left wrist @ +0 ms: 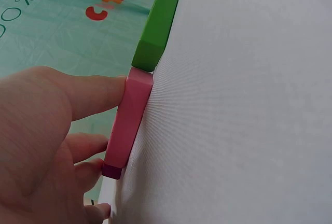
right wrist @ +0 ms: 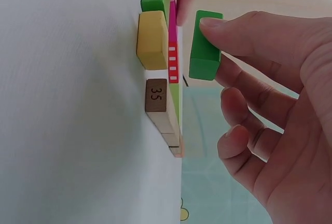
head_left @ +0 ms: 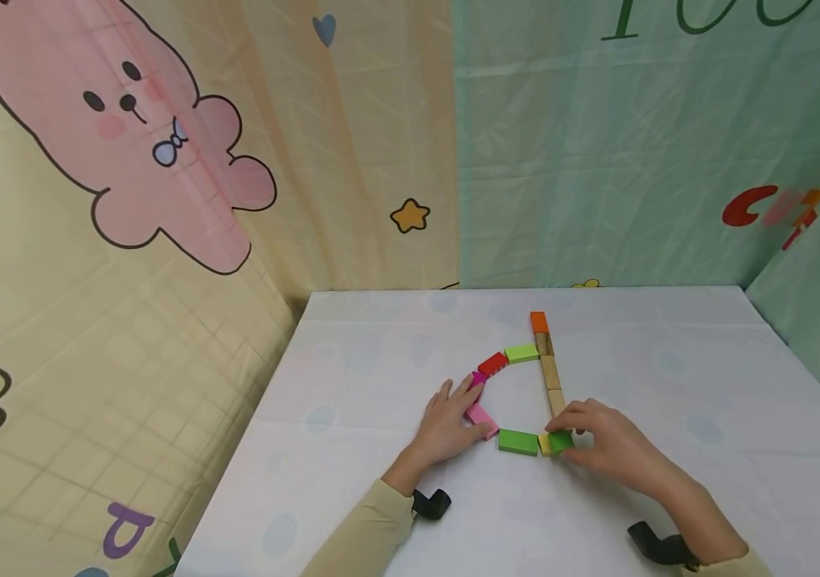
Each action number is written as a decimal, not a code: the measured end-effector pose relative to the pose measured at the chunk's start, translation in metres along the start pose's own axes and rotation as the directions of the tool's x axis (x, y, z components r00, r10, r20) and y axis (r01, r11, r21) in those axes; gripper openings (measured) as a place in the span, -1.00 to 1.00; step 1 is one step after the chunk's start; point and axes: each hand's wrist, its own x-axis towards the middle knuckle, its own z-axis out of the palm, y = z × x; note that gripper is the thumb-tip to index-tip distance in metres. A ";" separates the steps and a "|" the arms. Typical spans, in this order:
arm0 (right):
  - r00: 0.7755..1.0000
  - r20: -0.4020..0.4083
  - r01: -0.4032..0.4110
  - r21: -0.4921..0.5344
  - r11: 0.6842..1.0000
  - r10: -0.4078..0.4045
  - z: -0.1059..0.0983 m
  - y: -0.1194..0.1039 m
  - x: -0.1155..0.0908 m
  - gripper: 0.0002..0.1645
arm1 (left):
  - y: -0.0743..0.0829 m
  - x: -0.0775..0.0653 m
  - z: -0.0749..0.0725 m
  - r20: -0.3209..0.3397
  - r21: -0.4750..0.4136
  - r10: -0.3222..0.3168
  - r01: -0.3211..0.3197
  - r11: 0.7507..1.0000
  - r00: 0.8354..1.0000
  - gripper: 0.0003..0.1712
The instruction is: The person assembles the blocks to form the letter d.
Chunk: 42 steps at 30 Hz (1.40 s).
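My right hand (head_left: 607,445) pinches a green block (right wrist: 205,47) between thumb and fingers, held above the table close to a yellow block (right wrist: 152,40). My left hand (head_left: 446,425) rests at the left of the outline with fingers fairly straight. Its thumb touches one end of a pink block (left wrist: 132,115), while its fingertips lie at a magenta block (head_left: 478,380). Another green block (head_left: 518,442) lies between the pink and yellow ones. A column of plain wooden blocks (head_left: 550,373) runs away from the right hand; its near end bears the number 35 in the right wrist view.
An orange block (head_left: 539,322) tops the column, with a brown block (head_left: 544,344) below it. A light green block (head_left: 522,353) and a red block (head_left: 493,365) curve leftward from it. The white-covered table (head_left: 352,481) ends at printed curtains (head_left: 381,144).
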 end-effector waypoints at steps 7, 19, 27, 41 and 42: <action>1.000 -0.013 -0.028 -0.026 0.999 0.027 -0.001 0.003 -0.001 -0.56 | 0.000 0.000 0.000 0.002 0.003 -0.007 0.007 1.000 1.000 -0.19; 0.998 -0.027 -0.060 -0.073 0.995 0.058 0.000 0.009 -0.003 -0.56 | 0.001 -0.001 -0.001 0.006 0.002 -0.002 0.002 1.000 1.000 -0.20; 0.998 -0.011 -0.068 -0.108 0.992 0.068 0.000 0.010 -0.004 -0.56 | 0.001 -0.001 -0.002 0.008 0.004 -0.012 0.012 1.000 1.000 -0.19; 0.999 0.010 -0.051 -0.115 0.992 0.052 0.007 0.012 -0.002 -0.54 | 0.000 -0.001 -0.001 0.006 -0.001 -0.011 0.011 1.000 1.000 -0.19; 0.999 0.010 -0.051 -0.111 0.992 0.052 0.007 0.012 -0.002 -0.54 | 0.000 -0.002 -0.001 0.008 -0.003 -0.011 0.011 1.000 1.000 -0.19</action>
